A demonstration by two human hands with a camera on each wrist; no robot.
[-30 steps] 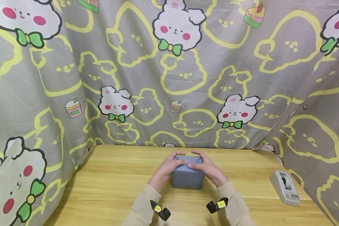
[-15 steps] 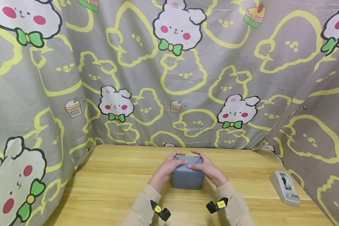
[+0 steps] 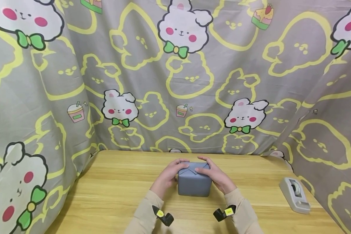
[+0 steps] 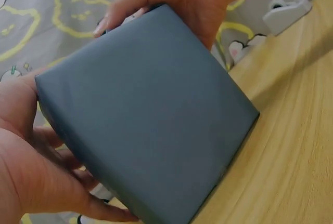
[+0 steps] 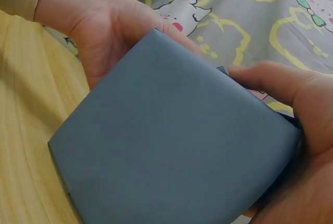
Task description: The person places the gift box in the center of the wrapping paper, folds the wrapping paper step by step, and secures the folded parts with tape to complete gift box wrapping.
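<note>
A box wrapped in blue-grey paper (image 3: 194, 187) stands on the wooden table, its plain front side filling much of both wrist views. Folded paper flaps (image 3: 192, 169) meet on its top. My left hand (image 3: 170, 173) holds the box's left side, thumb on the top and fingers around the side, as the left wrist view shows. On the opposite side my right hand (image 3: 218, 177) grips the box, with its thumb pressing the top near the flap's edge. The box hides some of the fingers in the head view.
A light grey tape dispenser (image 3: 294, 195) with a roll in it stands at the table's right side. Behind and beside the wooden table (image 3: 120, 195) hangs a grey curtain (image 3: 152, 81) with cartoon prints.
My left hand has shifted slightly left, and its thumb has slid from the middle of the top toward the left edge. More of the flap shows now. The right hand stays nearly still.
</note>
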